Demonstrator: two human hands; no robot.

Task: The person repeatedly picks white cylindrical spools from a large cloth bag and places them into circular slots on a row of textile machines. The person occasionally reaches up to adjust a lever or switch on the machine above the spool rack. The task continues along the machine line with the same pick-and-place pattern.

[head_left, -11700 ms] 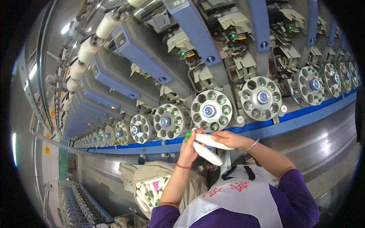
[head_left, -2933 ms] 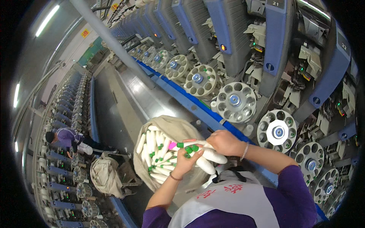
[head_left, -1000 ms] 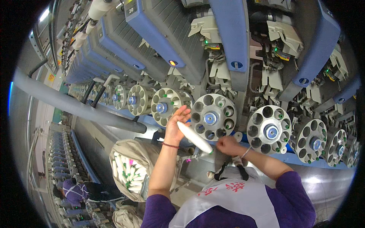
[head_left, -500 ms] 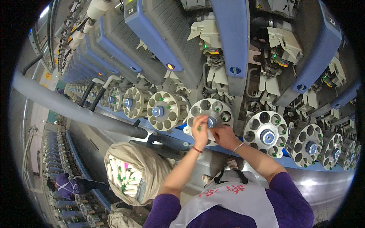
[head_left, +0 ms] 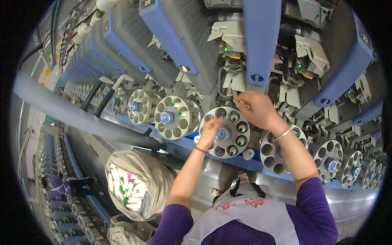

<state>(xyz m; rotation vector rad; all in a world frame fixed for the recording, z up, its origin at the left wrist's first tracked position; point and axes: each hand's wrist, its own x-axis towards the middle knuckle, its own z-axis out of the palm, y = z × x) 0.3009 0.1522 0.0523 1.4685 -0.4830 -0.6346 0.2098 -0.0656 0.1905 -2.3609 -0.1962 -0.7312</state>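
A round magazine (head_left: 207, 143) with a ring of holes and a blue-and-silver hub stands in front of me. White yarn bobbins (head_left: 241, 141) with green tips sit in several of its holes, mostly along the right and lower side. Over the magazine's left part is my left hand (head_left: 210, 131), fingers closed in a pinch beside the hub. My right hand (head_left: 260, 109) is raised above the magazine's upper right rim, fingers bent together and slightly blurred. Whatever either hand pinches is too small to make out.
An open cloth sack (head_left: 157, 179) full of white bobbins stands at lower left. More magazines (head_left: 178, 118) line up on both sides below blue-and-grey machine units (head_left: 261, 41). A thick grey pipe (head_left: 81, 110) crosses at left. Another person (head_left: 57, 185) is far left.
The white bobbin that was in my left hand is out of it, and more bobbins show in the magazine. My right hand has moved up and right, away from my left.
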